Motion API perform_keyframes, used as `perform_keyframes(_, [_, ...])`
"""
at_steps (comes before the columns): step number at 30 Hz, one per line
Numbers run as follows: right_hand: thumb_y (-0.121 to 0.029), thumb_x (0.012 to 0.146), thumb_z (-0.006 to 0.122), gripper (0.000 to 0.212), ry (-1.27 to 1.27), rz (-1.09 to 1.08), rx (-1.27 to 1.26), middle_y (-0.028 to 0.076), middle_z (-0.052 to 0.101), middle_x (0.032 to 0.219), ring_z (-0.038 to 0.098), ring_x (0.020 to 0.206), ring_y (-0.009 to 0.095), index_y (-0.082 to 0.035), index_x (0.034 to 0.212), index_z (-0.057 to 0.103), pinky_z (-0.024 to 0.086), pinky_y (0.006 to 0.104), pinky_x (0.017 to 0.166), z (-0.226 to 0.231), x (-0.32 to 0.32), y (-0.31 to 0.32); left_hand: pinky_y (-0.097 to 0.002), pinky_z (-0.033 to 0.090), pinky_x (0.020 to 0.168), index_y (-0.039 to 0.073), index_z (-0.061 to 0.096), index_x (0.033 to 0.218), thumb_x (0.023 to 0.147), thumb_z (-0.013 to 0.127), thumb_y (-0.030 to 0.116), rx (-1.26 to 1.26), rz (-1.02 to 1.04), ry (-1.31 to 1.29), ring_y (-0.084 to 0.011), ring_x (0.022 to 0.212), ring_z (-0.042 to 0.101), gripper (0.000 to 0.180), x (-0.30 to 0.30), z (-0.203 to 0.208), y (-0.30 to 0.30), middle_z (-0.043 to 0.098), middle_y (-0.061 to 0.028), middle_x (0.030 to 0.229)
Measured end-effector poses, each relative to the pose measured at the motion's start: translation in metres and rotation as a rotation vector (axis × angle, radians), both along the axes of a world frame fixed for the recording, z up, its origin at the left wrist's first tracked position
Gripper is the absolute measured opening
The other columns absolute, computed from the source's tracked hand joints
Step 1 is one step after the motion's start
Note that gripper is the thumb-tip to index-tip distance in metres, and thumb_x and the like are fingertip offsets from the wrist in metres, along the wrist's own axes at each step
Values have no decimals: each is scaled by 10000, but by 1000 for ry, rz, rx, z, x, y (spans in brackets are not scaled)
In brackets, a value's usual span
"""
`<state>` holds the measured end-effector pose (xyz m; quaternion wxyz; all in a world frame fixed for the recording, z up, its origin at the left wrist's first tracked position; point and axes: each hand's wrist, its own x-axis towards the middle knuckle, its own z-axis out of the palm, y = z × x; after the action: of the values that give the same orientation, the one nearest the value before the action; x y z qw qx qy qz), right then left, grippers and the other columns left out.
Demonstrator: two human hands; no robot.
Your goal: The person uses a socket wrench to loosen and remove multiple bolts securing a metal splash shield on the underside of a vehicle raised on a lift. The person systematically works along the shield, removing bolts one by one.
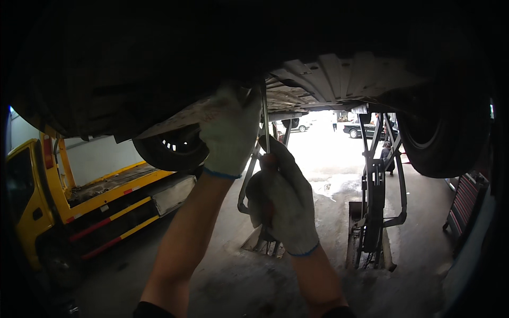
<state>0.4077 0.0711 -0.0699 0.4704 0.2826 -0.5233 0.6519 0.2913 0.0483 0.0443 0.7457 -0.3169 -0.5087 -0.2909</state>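
In a pale work glove with a blue cuff, my left hand [227,135] reaches up to the dark underside [339,79] of a raised car; shadow hides its fingers. Lower and to the right, my gloved right hand [290,209] is closed around the reddish handle of a screwdriver [266,119]. The tool stands nearly upright, its long metal shaft rising beside my left hand. Its tip disappears into the shadow under the car, so I cannot tell what it touches.
Car wheels hang at the left [172,148] and right [442,138]. A scissor-type lift post [374,201] stands right of centre. A yellow flatbed truck [85,204] is parked at left, and a red tool cabinet [466,204] stands far right. People and cars show in the bright background.
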Motion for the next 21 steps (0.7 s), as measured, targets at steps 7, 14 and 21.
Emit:
perform_keyframes(7, [-136, 1062, 482, 498, -9, -184, 43, 93, 617, 1111, 648, 651, 132, -43, 1540, 377, 495, 258, 457, -13, -12, 7, -283, 398, 415, 40, 657, 932, 981, 653, 333, -189, -719, -447, -88, 445, 496, 297, 21, -3, -26, 556, 2, 575])
perform_keyframes(14, [-139, 1056, 484, 500, -101, -231, 12, 108, 613, 1148, 689, 761, 136, -38, 1536, 383, 507, 248, 451, -10, 1, 0, -242, 356, 457, 74, 651, 775, 921, 685, 406, -230, -1054, -666, -47, 472, 468, 364, -14, -6, -32, 539, 17, 567])
perform_keyframes(21, [-289, 1067, 529, 524, -84, -400, 24, 74, 655, 769, 592, 530, 125, -33, 1507, 409, 477, 262, 455, -11, -7, 1, -292, 445, 500, 52, 654, 761, 903, 664, 411, -332, -1276, -853, -100, 520, 549, 387, 9, 3, -36, 599, -30, 612])
